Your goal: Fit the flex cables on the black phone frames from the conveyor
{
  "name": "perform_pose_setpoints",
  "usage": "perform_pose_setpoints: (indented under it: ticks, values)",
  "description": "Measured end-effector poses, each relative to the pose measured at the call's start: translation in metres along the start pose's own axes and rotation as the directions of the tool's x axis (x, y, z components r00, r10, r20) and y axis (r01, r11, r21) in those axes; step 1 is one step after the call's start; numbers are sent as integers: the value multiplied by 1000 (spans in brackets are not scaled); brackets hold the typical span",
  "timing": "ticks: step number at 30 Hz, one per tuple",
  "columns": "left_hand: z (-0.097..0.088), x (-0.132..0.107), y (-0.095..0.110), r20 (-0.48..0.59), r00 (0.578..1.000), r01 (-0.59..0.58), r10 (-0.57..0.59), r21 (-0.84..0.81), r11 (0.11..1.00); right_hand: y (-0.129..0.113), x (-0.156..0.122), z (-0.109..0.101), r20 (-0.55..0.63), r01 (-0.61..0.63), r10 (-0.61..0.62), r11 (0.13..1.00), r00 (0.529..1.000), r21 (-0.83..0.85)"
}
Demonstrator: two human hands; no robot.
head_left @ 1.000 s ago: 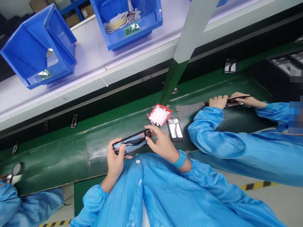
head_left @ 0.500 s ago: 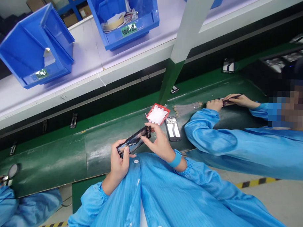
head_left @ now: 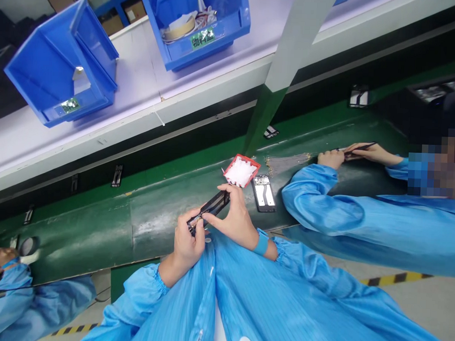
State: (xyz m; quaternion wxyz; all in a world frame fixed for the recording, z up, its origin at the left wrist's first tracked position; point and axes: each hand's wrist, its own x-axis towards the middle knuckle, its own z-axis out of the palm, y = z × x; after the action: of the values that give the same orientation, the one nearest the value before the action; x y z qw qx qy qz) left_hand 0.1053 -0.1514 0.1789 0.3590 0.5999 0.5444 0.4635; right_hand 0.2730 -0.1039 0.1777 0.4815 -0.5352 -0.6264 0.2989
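Between my hands, above the bench's front edge, is a black phone body [head_left: 216,204], tilted so that I see it at a slant. My left hand [head_left: 190,236] grips its lower left end, with the thumb on the near side. At the upper right end, my right hand [head_left: 238,213] holds it between thumb and fingers. Just beyond my right hand sits a red tray [head_left: 258,166] with small white pieces. Right of it lies another phone body [head_left: 264,193], its inside showing white and black.
Thin wires [head_left: 287,164] lie near a co-worker's hands [head_left: 345,153] at right. Another person's hand [head_left: 2,257] is at far left. Phone bodies [head_left: 117,176] lie along the green strip behind. A post [head_left: 277,87] and a shelf with blue bins [head_left: 85,61] stand beyond.
The phone body in my hands has tilted, so its broad face shows less. My right thumb has moved left along it. The whole view has shifted slightly.
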Motion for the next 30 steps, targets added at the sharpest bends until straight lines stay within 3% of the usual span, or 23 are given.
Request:
perform_pose_setpoints:
  ticks: [5,9,14,19,22,26,28,30]
  values:
    - [-2,-2,-9,-20,997,-79,81,86,993,-4,-3,2,11,-1,1,1000,1000,7]
    - [-3,2,-11,-49,996,-66,72,113,991,-2,-10,10,6,-14,14,999,1000,-39]
    - [-7,13,-7,-94,992,93,-86,64,994,7,-13,16,116,-41,53,994,992,-101]
    - [-15,23,-1,-140,937,306,-320,-116,945,15,-3,-1,203,37,-11,991,979,-126]
    - [-18,23,-1,-88,918,371,-386,-148,917,15,2,-13,221,126,-98,985,970,-117]
    - [-22,28,-2,86,901,434,-425,-170,885,11,4,-14,405,253,-168,953,899,-167]
    - [-24,34,-2,189,887,457,-420,-240,857,10,4,-11,422,244,-154,955,894,-167]
    - [-25,37,-1,245,890,452,-386,-344,823,10,4,-8,390,152,-107,985,914,-85]
